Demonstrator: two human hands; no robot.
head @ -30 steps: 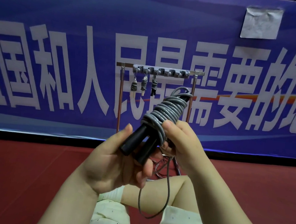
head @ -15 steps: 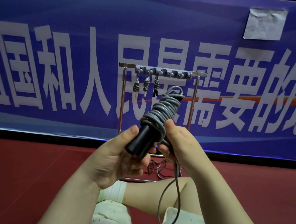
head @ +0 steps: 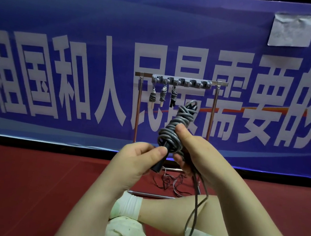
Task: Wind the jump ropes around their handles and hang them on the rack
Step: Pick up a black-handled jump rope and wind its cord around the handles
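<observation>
A grey jump rope (head: pixel 177 126) is wound in coils around its black handles (head: pixel 160 161), held up in front of me. My left hand (head: pixel 136 165) grips the lower end of the handles. My right hand (head: pixel 195 152) holds the coils, thumb pressed on top, with a loose loop of rope (head: pixel 194 214) hanging below it. Behind stands a metal rack (head: pixel 181 81) with a grey hook bar. Three wound ropes (head: pixel 162 95) hang from its left hooks.
A tangle of thin ropes (head: pixel 173 181) lies on the red floor (head: pixel 18 190) at the rack's base. A blue banner (head: pixel 64 31) with white characters covers the wall behind. My crossed legs and a white sock (head: pixel 128 205) fill the lower middle.
The handles have tilted more upright and dropped slightly. My left hand shifted to pinch the handle ends. The hanging loop now falls longer on the right side.
</observation>
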